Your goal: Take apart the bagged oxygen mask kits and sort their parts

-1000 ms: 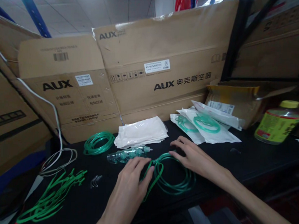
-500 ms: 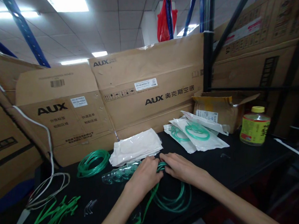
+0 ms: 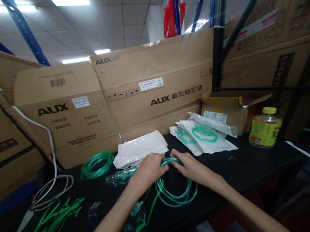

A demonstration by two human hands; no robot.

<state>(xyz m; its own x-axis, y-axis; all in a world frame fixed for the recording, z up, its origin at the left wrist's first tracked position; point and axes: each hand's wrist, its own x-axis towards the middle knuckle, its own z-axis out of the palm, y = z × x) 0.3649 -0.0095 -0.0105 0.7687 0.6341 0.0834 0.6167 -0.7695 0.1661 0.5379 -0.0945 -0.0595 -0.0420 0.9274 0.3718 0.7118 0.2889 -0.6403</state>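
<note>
A loosely coiled length of green tubing [image 3: 177,200] hangs from both of my hands over the black tabletop. My left hand [image 3: 151,170] grips the top of the coil on its left side, and my right hand [image 3: 187,166] pinches it on the right. Under my left forearm lies a clear mask [image 3: 138,213] with a green strap [image 3: 151,210]. More clear plastic masks [image 3: 121,176] lie behind my left wrist, partly hidden by it. A stack of white packets [image 3: 142,148] is just beyond my hands.
Another coil of green tubing [image 3: 97,165] lies at left, with green straps [image 3: 59,215] and small clear pieces [image 3: 94,209] nearer. Sealed pouches [image 3: 206,136], a yellow-labelled jar [image 3: 265,128] and an open carton [image 3: 224,104] stand at right. Large cardboard [image 3: 155,112] walls the back.
Both hands have risen slightly with the tubing, and its coil now shows more fully between them. The mask under my left forearm has come more into sight.
</note>
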